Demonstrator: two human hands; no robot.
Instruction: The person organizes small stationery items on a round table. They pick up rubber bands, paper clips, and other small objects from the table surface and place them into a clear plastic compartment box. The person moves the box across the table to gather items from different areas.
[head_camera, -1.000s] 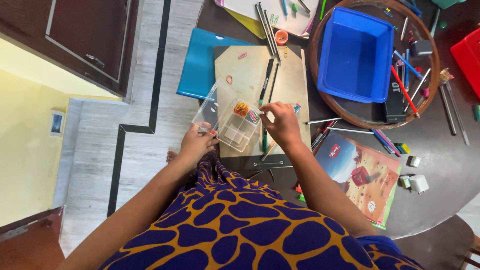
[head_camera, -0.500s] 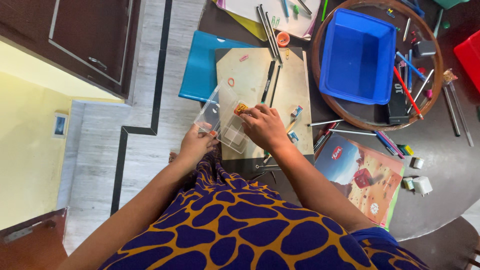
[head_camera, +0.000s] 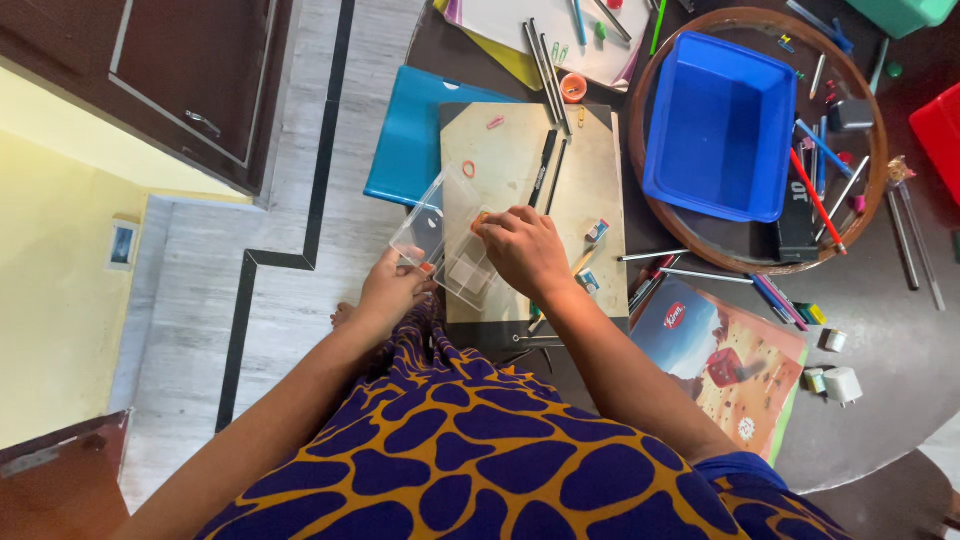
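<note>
Two hands work at one clear compartment box (head_camera: 452, 245): left hand (head_camera: 392, 288), right hand (head_camera: 525, 250). One blue tub (head_camera: 722, 125) sits in one round wooden tray (head_camera: 640, 100). One beige board (head_camera: 510, 165) carries two black pens (head_camera: 543, 168), one loose orange rubber band (head_camera: 468, 169) and one pink paper clip (head_camera: 495, 122). One blue folder (head_camera: 408, 140), one picture book (head_camera: 725, 355), one red box (head_camera: 940, 125) at the table's right edge

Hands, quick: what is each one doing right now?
Left hand: grips the near edge of the clear plastic box.
Right hand: fingers curled down inside the box; whether they hold anything cannot be told.
</note>
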